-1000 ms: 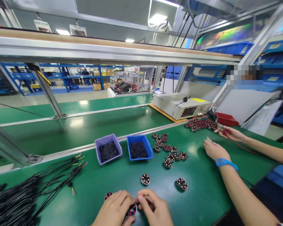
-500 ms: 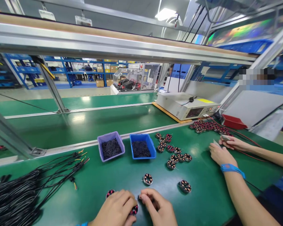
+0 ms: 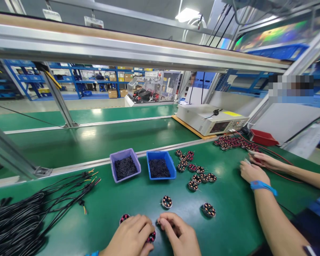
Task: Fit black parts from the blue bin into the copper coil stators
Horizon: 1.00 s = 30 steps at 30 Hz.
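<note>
My left hand (image 3: pixel 132 234), at the bottom centre, is wrapped round a ring-shaped coil (image 3: pixel 150 236) with red and black segments. Just right of it, my right hand (image 3: pixel 179 233) is closed in a pinch on a small dark thing too small to make out. Another red coil (image 3: pixel 124 218) shows behind my left knuckles, partly hidden. A copper-coloured coil (image 3: pixel 166 202) lies flat above my hands, and one more (image 3: pixel 208 210) lies to their right.
Purple bin (image 3: pixel 125 169) and blue bin (image 3: pixel 161 168) hold dark short pieces. Black cables (image 3: pixel 21 220) lie left. Coils (image 3: pixel 193 177) lie centre right. At the right, a co-worker's hands (image 3: pixel 254 173) are near a red tray (image 3: pixel 264 137) and a grey instrument (image 3: pixel 210 119).
The co-worker's hand with the blue wristband has shifted slightly right and down. My own hands are almost where they were.
</note>
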{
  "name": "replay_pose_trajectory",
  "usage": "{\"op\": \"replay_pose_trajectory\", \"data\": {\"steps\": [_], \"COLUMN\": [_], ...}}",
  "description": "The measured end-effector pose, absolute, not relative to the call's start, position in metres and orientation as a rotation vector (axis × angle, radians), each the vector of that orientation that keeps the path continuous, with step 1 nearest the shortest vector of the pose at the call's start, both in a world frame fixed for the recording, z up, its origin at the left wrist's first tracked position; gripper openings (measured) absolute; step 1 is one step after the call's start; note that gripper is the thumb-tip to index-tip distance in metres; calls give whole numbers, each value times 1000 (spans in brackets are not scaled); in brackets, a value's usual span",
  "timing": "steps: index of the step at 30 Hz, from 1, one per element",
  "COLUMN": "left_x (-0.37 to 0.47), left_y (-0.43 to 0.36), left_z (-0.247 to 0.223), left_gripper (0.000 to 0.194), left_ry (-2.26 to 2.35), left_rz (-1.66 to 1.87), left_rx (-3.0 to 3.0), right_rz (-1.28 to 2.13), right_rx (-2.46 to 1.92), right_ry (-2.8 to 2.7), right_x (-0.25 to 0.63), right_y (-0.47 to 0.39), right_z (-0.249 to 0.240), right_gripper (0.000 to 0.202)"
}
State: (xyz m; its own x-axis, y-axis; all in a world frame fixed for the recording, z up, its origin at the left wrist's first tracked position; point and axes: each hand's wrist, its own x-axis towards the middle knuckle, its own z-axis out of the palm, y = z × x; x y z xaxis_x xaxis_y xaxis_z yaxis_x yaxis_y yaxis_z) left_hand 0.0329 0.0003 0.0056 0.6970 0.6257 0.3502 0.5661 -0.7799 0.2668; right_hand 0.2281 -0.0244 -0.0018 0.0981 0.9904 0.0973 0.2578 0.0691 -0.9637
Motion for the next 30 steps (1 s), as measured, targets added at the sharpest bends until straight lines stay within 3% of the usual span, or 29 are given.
{"op": "replay_pose_trajectory", "data": {"steps": [11,20,25,30], "left_x": [32,31,31,35], "left_y": [-1,-2,-2,-3], "left_z": [4,1,0,2], "left_gripper": [40,44,45,42], "left_ry": [988,1018,1029,1102], "left_rz": [612,557,568,498], "left_rx": [2757,2661,2664,2612], "right_rz": [900,628,311,379], "right_rx": [-1400,-1331,-1259,-1164], "right_ry": [-1436,-1859,-2000,-2025], "right_x": [228,230,224,223], "right_y": [-24,-20,-19,-29], "right_z": [-10,2,1,-1], "right_gripper": [39,21,23,30]}}
